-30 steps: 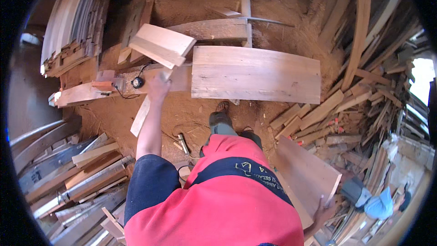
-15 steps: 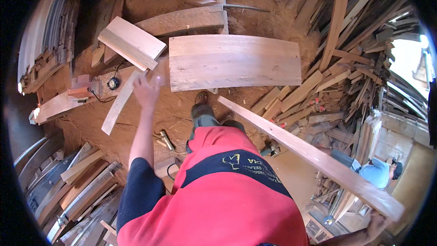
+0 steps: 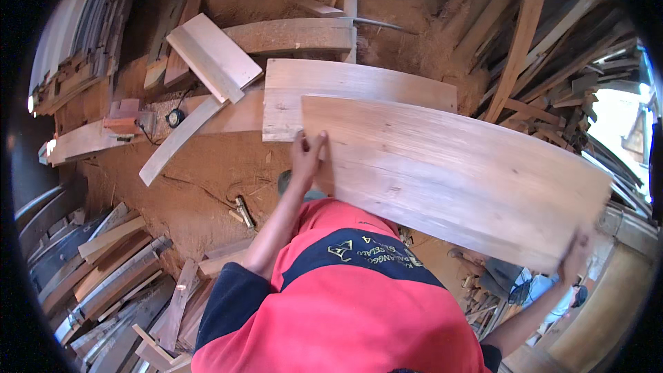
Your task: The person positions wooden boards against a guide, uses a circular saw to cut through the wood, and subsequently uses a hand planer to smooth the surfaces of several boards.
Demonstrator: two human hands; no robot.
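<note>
A wide wooden board (image 3: 442,173) is held up in front of me, its broad face turned upward. My left hand (image 3: 309,157) is closed on its left end, the thumb and a finger at the edge. At the lower right corner of the board, my right hand (image 3: 574,255) grips the other end, somewhat blurred. Behind and partly beneath it lies another wide board (image 3: 283,93), its left part and far edge showing. To the left of that, a shorter plank (image 3: 214,52) rests at an angle, with a narrow curved strip (image 3: 181,138) touching its near end.
A power tool (image 3: 124,121) with a cable sits on a long beam (image 3: 83,144) at left. Timber stacks (image 3: 117,269) fill the lower left, and piled planks (image 3: 525,90) the right. A co-worker (image 3: 535,293) is at lower right. A small tool (image 3: 243,212) lies on the sawdust floor.
The board in my right hand has turned from edge-on to broad face up and swung over the other board. My left hand has left the curved strip's area and taken its left end.
</note>
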